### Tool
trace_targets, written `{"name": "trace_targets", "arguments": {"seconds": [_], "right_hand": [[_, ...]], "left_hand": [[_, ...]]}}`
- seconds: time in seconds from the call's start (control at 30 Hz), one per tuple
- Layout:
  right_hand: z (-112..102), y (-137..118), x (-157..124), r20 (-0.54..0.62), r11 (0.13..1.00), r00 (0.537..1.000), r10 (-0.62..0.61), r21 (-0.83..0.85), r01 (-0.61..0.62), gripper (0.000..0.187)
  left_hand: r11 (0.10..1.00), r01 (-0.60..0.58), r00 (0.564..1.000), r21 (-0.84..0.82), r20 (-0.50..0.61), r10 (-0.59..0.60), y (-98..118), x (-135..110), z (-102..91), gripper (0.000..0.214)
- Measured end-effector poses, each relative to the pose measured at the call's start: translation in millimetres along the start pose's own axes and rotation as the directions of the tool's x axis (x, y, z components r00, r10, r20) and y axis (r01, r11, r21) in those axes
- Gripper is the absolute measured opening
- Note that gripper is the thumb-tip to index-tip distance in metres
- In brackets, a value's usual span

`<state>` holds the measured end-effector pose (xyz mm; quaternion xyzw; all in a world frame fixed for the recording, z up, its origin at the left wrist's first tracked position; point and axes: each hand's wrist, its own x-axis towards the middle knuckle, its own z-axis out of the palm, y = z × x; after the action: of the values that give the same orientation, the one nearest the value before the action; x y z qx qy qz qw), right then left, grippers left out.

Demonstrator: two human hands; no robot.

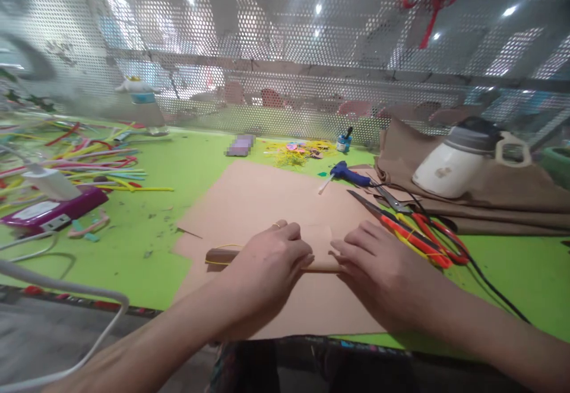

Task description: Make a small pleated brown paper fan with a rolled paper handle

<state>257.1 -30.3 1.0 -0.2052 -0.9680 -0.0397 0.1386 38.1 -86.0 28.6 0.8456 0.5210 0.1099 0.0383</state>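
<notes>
Both hands work at a small pinkish-tan piece (324, 264), which looks rolled along its near edge. My left hand (271, 259) pinches the left end of the roll, fingers bent, a ring on one finger. My right hand (385, 262) has its bent fingers closed around the right end. Beneath lie larger pinkish-tan sheets (267, 197); whether they are paper or leather I cannot tell. Beside my left wrist a dark brown strip (220, 256) with a yellow cord pokes out, partly hidden by that hand.
Orange-handled scissors (430, 244), a second red-handled pair and a blue glue gun (350, 173) lie right. A white jug (454, 161) stands on folded brown material (503, 203). Left are a purple power strip (56, 212), white cables and colourful pipe cleaners (107, 161). Yellow scraps (289, 152) lie behind.
</notes>
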Motion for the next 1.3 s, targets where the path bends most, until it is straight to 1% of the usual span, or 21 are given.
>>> {"name": "trace_targets", "arguments": {"seconds": [0.1, 0.17, 0.23, 0.3, 0.37, 0.4, 0.53, 0.63, 0.7, 0.77, 0.9, 1.0, 1.1, 1.2, 1.3], "right_hand": [[2.1, 0.1, -2.4, -0.031, 0.997, 0.999, -0.013, 0.071, 0.016, 0.016], [4.2, -1.0, -2.2, -0.051, 0.997, 0.998, -0.031, 0.07, 0.034, 0.016], [5.0, -1.5, -0.9, -0.056, 0.998, 0.997, -0.046, 0.04, 0.048, 0.014], [4.2, -0.9, 0.8, -0.034, 0.998, 0.998, -0.058, 0.023, 0.059, 0.014], [2.8, 0.0, 1.9, -0.004, 0.998, 0.999, -0.041, 0.048, 0.042, 0.016], [2.3, 0.3, 2.1, 0.002, 0.997, 1.0, -0.024, 0.076, 0.024, 0.017], [2.9, -0.7, 1.1, -0.023, 0.985, 0.999, 0.038, 0.168, -0.033, 0.02], [2.2, -1.1, 0.7, -0.018, 0.982, 0.999, 0.046, 0.186, -0.042, 0.021], [-0.9, -0.2, 1.3, 0.02, 0.978, 0.998, 0.058, 0.197, -0.061, 0.021], [-5.4, 1.4, 2.5, 0.065, 0.974, 0.995, 0.069, 0.213, -0.081, 0.021], [-12.3, 3.3, 5.5, 0.125, 0.954, 0.988, 0.087, 0.276, -0.119, 0.022], [-12.6, 3.5, 6.9, 0.128, 0.959, 0.987, 0.093, 0.255, -0.124, 0.021], [-12.4, 4.3, 7.0, 0.125, 0.97, 0.988, 0.087, 0.217, -0.112, 0.019], [-15.0, 4.9, 6.5, 0.135, 0.97, 0.987, 0.083, 0.216, -0.111, 0.017], [-18.5, 4.3, 6.6, 0.133, 0.972, 0.987, 0.09, 0.203, -0.116, 0.015]], "left_hand": [[1.0, 0.021, 1.0, 0.018, 0.008, -0.021, 1.7, -0.2, 1.9, 0.027], [0.999, 0.023, 1.0, 0.033, 0.0, -0.023, 1.5, -0.7, 4.5, 0.027], [0.999, 0.015, 0.999, 0.032, -0.043, -0.013, 0.2, -3.1, 7.1, 0.026], [1.0, 0.02, 0.994, 0.008, -0.111, -0.019, -1.7, -8.4, 8.3, 0.023], [0.999, 0.043, 0.985, -0.011, -0.169, -0.044, -3.7, -16.1, 7.6, 0.02], [0.999, 0.045, 0.984, -0.008, -0.172, -0.046, -4.7, -20.3, 6.5, 0.018], [1.0, -0.009, 0.995, 0.011, -0.1, 0.01, -9.0, -31.0, 2.4, 0.015], [0.999, -0.042, 0.996, 0.033, -0.079, 0.044, -12.3, -29.2, 2.5, 0.019], [0.996, -0.035, 0.996, 0.076, -0.082, 0.041, -14.0, -25.2, 3.5, 0.02], [0.995, 0.005, 0.996, 0.102, -0.091, 0.005, -15.2, -21.2, 4.1, 0.022], [0.995, 0.029, 0.997, 0.097, -0.075, -0.022, -16.5, -18.0, 2.0, 0.025], [0.994, 0.003, 0.998, 0.111, -0.064, 0.004, -16.4, -19.2, -1.9, 0.024], [0.995, -0.017, 1.0, 0.094, -0.012, 0.018, -14.0, -20.6, -5.1, 0.026], [0.998, -0.025, 0.999, 0.058, -0.028, 0.027, -8.4, -19.8, -4.7, 0.021], [0.991, -0.081, 0.996, 0.109, -0.02, 0.084, -0.8, -15.0, -1.8, 0.016]]}}
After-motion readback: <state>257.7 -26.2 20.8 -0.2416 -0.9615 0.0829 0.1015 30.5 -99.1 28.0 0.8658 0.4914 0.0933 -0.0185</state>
